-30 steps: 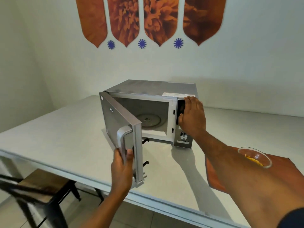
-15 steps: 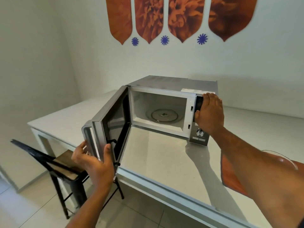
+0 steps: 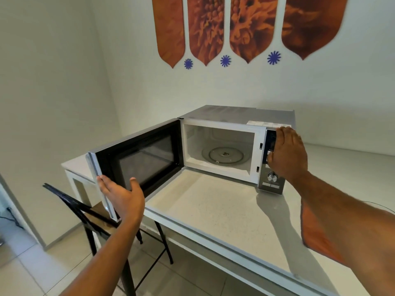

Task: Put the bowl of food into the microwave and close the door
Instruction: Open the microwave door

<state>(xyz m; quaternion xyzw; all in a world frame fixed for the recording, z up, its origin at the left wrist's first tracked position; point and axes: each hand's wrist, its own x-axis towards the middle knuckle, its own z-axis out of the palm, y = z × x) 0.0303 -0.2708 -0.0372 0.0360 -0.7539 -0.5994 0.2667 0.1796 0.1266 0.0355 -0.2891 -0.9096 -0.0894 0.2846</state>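
Microwave [image 3: 224,133] door [image 3: 139,159] stood wide open.
Left hand [image 3: 124,195] spread open at the door's edge; right hand [image 3: 288,157] lay flat, open, on the control panel [image 3: 271,180].

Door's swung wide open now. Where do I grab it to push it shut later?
Grip the microwave door at its free vertical edge, by the left hand, coming from the left outer side. That edge sits farthest from the hinge, and it overhangs the table.
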